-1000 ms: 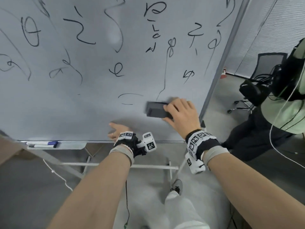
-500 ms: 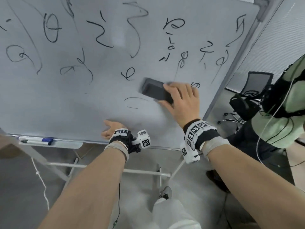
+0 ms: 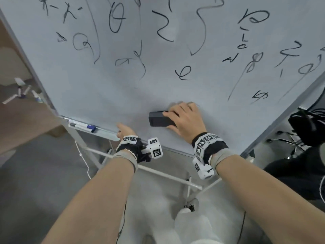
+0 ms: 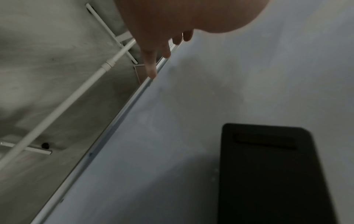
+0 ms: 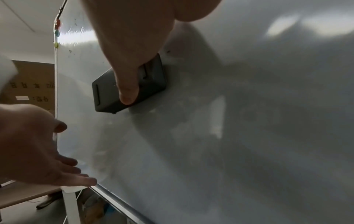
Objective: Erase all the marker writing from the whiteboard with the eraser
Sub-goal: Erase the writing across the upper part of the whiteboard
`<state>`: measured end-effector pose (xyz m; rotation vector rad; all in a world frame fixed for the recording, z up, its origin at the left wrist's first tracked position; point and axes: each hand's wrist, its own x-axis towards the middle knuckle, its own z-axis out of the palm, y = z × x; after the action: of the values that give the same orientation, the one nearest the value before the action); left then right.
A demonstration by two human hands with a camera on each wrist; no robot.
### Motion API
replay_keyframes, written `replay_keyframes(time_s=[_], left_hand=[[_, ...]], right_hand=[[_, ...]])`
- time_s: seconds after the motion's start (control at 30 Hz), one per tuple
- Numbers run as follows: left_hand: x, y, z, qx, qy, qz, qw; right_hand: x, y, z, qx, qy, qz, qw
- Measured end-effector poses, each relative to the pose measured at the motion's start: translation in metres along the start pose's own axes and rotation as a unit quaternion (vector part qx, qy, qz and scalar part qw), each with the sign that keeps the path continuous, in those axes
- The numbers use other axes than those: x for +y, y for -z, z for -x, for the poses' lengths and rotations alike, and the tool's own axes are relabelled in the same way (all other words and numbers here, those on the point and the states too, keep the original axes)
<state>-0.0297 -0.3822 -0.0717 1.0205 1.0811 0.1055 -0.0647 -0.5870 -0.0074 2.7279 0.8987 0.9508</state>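
The whiteboard carries black marker scribbles over its upper and right parts; the lower band is wiped. My right hand grips the black eraser and holds it flat against the board's lower middle. In the right wrist view the thumb lies across the eraser. My left hand rests with straight fingers on the board's bottom rail, left of and below the eraser, and holds nothing.
A marker tray with blue-capped markers hangs at the board's lower left. The stand's white bars cross below it. A brown table stands at the left. A seated person and an office chair are at the right.
My right hand swept the eraser up, then down and left over the two short strokes below the small loop; those strokes are gone. The left hand stayed on the bottom rail.
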Motion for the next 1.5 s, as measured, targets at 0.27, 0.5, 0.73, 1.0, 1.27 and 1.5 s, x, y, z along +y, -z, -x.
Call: replay_keyframes(time_s=[0.27, 0.5, 0.73, 1.0, 1.27, 1.5], left_hand=[[-0.021, -0.039, 0.053, -0.027, -0.024, -0.066, 0.997], [-0.037, -0.076, 0.12, -0.032, -0.04, -0.061, 0.997], [-0.047, -0.083, 0.117, -0.02, -0.073, -0.058, 0.995], [-0.038, -0.049, 0.076, -0.006, -0.075, -0.074, 0.994], [-0.034, -0.016, 0.042, -0.025, -0.044, -0.017, 0.999], [-0.043, -0.041, 0.064, -0.023, -0.064, -0.036, 0.997]], right_hand=[[0.034, 0.05, 0.003, 0.124, -0.086, 0.076, 0.986], [0.104, 0.116, 0.043, 0.228, -0.221, 0.136, 0.939], [0.08, 0.073, 0.099, 0.108, -0.181, 0.09, 0.973], [0.048, 0.053, 0.056, 0.161, -0.172, 0.069, 0.969], [0.001, -0.018, 0.057, 0.005, -0.087, 0.017, 0.996], [0.033, 0.021, 0.078, 0.081, -0.13, 0.064, 0.986]])
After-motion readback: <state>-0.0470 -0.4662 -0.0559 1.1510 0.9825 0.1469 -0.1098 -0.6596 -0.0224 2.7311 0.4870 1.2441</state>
